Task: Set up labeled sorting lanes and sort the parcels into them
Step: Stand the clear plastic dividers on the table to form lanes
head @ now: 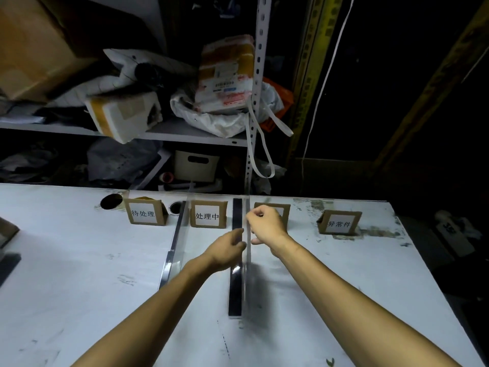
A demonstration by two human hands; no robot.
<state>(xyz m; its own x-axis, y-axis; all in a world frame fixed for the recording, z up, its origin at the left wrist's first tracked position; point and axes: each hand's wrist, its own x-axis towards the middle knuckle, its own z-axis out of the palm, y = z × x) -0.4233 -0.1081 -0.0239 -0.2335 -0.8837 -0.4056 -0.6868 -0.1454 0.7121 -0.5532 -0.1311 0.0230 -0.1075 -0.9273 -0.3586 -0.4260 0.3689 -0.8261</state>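
On the white table (pixel 79 260) several cardboard label stands line the far edge: one (pixel 146 213) at the left, one (pixel 208 214) beside it, one (pixel 284 211) partly hidden behind my right hand, one (pixel 340 222) at the right. A clear upright divider panel (pixel 248 274) stands on a black base strip (pixel 236 287) between the second and third labels. My left hand (pixel 227 249) touches the panel's left face with curled fingers. My right hand (pixel 267 225) pinches the panel's top edge from the right. Another clear divider (pixel 176 242) stands to the left.
A metal shelf (pixel 185 133) behind the table holds parcels: a taped white box (pixel 124 115), an orange-and-white parcel (pixel 227 75), bags and a big carton (pixel 34 46). Two round holes (pixel 111 201) pierce the tabletop. A cardboard piece (pixel 6 231) sits at the left edge.
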